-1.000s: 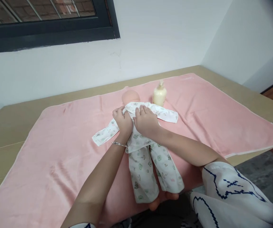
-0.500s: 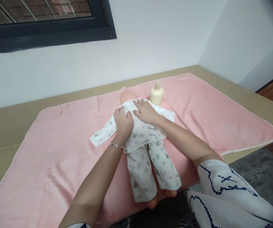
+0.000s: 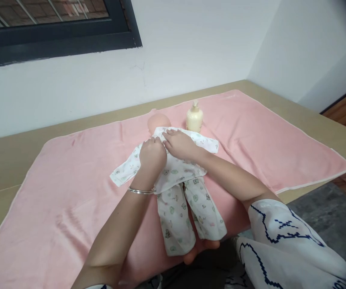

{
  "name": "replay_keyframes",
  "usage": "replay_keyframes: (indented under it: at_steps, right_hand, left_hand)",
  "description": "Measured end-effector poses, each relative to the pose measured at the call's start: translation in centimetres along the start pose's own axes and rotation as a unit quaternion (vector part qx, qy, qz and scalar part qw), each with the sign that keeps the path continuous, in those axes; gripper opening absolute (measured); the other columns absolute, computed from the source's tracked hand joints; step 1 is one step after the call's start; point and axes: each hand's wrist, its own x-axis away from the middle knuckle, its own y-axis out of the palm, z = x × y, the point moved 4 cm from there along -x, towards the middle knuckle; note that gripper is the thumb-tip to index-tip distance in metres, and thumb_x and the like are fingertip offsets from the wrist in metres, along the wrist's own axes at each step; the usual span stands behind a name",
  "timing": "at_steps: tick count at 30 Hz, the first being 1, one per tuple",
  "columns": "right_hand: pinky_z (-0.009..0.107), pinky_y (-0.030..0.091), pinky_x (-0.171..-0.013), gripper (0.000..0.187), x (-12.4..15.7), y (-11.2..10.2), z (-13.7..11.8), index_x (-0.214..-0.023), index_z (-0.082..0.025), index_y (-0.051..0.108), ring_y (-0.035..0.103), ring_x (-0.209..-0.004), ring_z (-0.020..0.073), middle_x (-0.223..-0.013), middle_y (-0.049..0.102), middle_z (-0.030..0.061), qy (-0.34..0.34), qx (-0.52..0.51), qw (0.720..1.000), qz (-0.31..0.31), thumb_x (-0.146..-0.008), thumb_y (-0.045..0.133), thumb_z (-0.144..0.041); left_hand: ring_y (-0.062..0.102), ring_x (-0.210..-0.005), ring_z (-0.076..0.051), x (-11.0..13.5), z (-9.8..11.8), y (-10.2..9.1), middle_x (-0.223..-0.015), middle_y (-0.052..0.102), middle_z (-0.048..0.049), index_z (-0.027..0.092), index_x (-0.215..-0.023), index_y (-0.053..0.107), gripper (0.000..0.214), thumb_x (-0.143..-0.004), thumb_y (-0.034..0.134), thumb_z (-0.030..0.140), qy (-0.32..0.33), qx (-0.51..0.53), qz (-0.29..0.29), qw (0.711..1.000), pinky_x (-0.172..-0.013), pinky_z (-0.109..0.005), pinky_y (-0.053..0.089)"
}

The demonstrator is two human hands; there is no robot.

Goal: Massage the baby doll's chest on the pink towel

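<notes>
A baby doll lies on a pink blanket, its head away from me and its bare feet near the edge. It wears a white printed shirt and matching pants. My left hand, with a silver bangle at the wrist, is closed over the upper back of the shirt; whatever its curled fingers hold is hidden. Beside it, my right hand lies over the upper back with its fingers stretched out toward the neck. The two hands almost meet.
A cream pump bottle stands on the pink blanket, right of the doll's head. Under the blanket is a tan tabletop. A white wall and a dark window frame rise behind it.
My right hand has slid left across the doll's upper back, closer to my left hand. My left thumb, visible before, is now mostly hidden. The view has shifted slightly.
</notes>
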Motion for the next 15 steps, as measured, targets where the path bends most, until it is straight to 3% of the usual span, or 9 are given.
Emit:
replay_keyframes:
  at_steps: [3,5,11,15]
  right_hand:
    - [0.044,0.036,-0.114,0.046,-0.6,0.2,1.6,-0.139,-0.009,0.054,0.049,-0.137,0.0298,-0.150,0.053,0.0170,0.035,-0.039,0.999,-0.001,-0.104,0.037,-0.034]
    - [0.046,0.035,-0.114,0.048,-0.5,0.2,1.5,-0.141,-0.007,0.052,0.050,-0.136,0.0319,-0.147,0.056,0.0186,0.065,-0.024,0.998,0.009,-0.104,0.037,-0.033]
    - [0.045,0.037,-0.111,0.042,1.2,0.0,-1.9,-0.127,-0.002,0.060,0.054,-0.128,0.0340,-0.134,0.063,0.0244,0.060,0.040,0.997,0.020,-0.103,0.033,-0.024]
    - [0.042,0.042,-0.106,0.038,0.8,-0.1,-1.5,-0.116,-0.008,0.066,0.060,-0.120,0.0312,-0.124,0.069,0.0198,0.050,0.010,0.999,0.017,-0.102,0.034,-0.023]
  left_hand:
    - [0.061,-0.116,-0.035,0.5,0.8,-0.4,-0.113,0.066,-0.0247,0.003,-0.114,0.063,0.035,-0.095,0.034,0.010,0.008,-0.013,-0.013,1.000,-0.100,-0.043,0.047]
    - [0.062,-0.115,-0.034,0.1,0.4,-0.2,-0.112,0.067,-0.0237,0.004,-0.112,0.064,0.035,-0.096,0.033,0.012,0.002,0.010,-0.013,1.000,-0.100,-0.042,0.047]
    - [0.065,-0.106,-0.032,-2.2,-3.3,2.0,-0.111,0.070,-0.0182,0.013,-0.110,0.064,0.035,-0.098,0.037,0.032,-0.049,0.141,-0.011,0.989,-0.092,-0.042,0.050]
    - [0.065,-0.105,-0.033,-2.0,-3.2,2.3,-0.107,0.070,-0.0198,0.011,-0.110,0.064,0.035,-0.098,0.035,0.027,-0.035,0.121,0.012,0.992,-0.093,-0.044,0.049]
